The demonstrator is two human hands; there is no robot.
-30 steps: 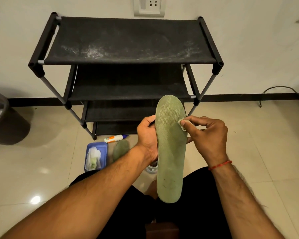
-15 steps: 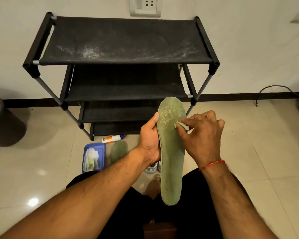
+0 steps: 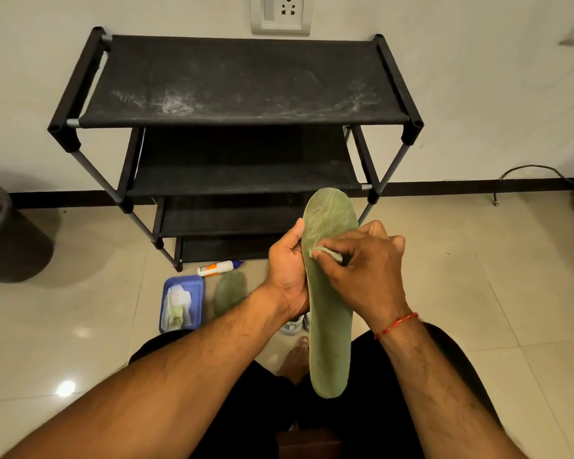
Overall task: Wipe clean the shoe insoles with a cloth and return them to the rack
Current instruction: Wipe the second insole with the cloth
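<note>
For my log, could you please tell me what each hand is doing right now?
Left hand: holding the green insole by its edge.
Right hand: pinching a small cloth against the insole.

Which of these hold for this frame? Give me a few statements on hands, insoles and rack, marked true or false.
1. The left hand grips the insole. True.
2. The right hand holds nothing. False: it pinches a cloth against the insole.
3. White marks streak the rack's top shelf. True.
4. A second insole lies on the rack. False: it lies on the floor by the tray.
</note>
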